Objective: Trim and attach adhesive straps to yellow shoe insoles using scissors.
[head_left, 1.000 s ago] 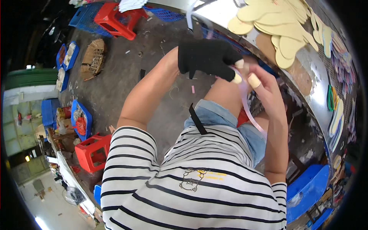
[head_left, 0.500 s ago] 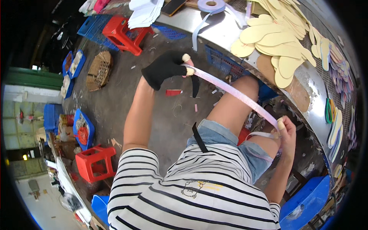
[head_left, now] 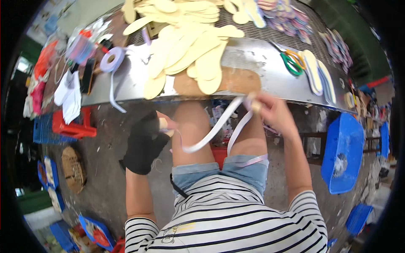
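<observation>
A long strip of pale pinkish-white tape (head_left: pixel 205 142) hangs slack between my hands, above my thighs. My left hand (head_left: pixel 147 141), in a black glove with the fingertips showing, is closed on one end of it. At the table's front edge my bare right hand (head_left: pixel 272 114), slightly blurred, pinches the strip farther along, with pale covers on its fingertips. From there a tail of the strip drops to my lap, where part lies across my shorts. Beyond my hands, cream insole-shaped pieces (head_left: pixel 185 50) lie heaped on the metal-topped table (head_left: pixel 244 52).
A lilac tape roll (head_left: pixel 112 59) lies left of the heap, its loose end over the table edge. Scissors with green and orange handles (head_left: pixel 292 62) and finished insoles (head_left: pixel 313 76) lie right. A red stool (head_left: pixel 76 122) stands left; a blue bin (head_left: pixel 344 154) stands right.
The view has turned from the floor on the left to face the table. The strip, earlier drawn taut, now sags. My right hand has risen to the table edge; both hands are closer together.
</observation>
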`<state>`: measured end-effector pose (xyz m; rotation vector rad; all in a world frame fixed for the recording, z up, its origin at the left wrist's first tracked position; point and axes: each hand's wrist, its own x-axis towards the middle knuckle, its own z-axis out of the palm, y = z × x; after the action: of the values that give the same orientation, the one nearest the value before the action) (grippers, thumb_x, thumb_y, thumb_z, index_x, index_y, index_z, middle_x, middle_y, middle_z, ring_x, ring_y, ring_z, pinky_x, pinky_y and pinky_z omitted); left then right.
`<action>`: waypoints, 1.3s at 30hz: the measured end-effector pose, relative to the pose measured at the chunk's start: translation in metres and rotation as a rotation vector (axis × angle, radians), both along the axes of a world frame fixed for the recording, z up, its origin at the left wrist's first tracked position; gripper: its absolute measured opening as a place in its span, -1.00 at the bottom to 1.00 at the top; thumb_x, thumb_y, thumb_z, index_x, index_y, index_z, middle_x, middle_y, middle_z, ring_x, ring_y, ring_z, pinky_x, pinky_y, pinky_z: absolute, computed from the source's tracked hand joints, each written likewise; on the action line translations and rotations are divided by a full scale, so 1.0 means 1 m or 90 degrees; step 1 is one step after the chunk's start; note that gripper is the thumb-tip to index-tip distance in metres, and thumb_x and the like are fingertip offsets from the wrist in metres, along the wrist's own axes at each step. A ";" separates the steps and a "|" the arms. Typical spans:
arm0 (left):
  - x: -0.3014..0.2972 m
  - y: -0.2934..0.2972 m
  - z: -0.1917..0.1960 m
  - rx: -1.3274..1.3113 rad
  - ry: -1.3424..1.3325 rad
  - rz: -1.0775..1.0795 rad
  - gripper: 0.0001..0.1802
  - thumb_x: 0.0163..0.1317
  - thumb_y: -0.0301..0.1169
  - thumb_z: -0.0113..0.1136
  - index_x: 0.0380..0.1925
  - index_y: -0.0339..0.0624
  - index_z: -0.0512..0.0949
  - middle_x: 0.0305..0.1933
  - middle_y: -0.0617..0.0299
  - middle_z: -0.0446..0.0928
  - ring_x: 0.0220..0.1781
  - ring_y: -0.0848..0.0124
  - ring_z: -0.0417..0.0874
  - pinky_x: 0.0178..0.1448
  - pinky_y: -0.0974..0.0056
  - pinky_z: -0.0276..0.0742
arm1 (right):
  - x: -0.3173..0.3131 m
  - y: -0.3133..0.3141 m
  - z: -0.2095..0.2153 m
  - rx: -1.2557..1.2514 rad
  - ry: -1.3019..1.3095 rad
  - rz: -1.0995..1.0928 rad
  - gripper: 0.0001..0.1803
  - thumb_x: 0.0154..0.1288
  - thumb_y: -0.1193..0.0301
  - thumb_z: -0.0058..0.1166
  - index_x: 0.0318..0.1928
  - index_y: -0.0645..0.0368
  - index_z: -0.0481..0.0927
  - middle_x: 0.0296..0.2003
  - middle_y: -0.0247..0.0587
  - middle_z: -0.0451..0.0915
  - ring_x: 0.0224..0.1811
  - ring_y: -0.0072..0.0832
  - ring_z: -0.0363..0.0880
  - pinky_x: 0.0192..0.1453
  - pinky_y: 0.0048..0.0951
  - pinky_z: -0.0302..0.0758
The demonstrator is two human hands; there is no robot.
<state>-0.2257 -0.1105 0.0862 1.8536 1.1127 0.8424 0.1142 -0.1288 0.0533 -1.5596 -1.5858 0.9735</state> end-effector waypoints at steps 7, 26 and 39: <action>0.040 0.016 0.029 0.163 -0.002 -0.069 -0.82 -0.12 -0.57 0.26 -0.43 -0.21 0.54 -0.38 0.16 0.53 -0.38 0.30 0.57 -0.33 0.27 0.46 | 0.157 0.103 -0.008 0.086 -0.389 -0.374 -0.72 0.02 0.42 0.15 -0.24 0.32 0.57 -0.24 0.07 0.60 -0.19 -0.08 0.58 -0.06 -0.23 0.48; 0.216 -0.002 -0.221 0.206 0.167 -0.472 -0.74 0.09 -0.32 0.18 -0.19 -0.06 0.56 -0.03 0.08 0.49 0.17 0.11 0.39 0.11 0.15 0.40 | 0.116 0.044 -0.023 0.345 -0.312 -0.373 -0.76 0.07 0.51 0.08 -0.19 0.21 0.56 -0.21 -0.09 0.54 -0.05 -0.18 0.43 0.01 -0.26 0.39; 0.162 -0.072 -0.192 -0.148 0.118 -0.382 -0.57 0.12 -0.32 0.17 0.02 -0.13 0.40 -0.43 0.06 0.53 -0.41 0.16 0.58 -0.32 0.17 0.47 | 0.050 -0.099 -0.077 0.143 -0.050 0.016 -0.65 -0.01 0.55 0.13 -0.11 0.16 0.57 -0.05 -0.17 0.56 0.15 -0.11 0.40 0.21 -0.22 0.35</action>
<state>-0.0640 -0.1821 -0.1058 1.9325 0.6572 0.1923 0.1644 -0.2278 -0.0233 -1.4408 -1.7089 0.7258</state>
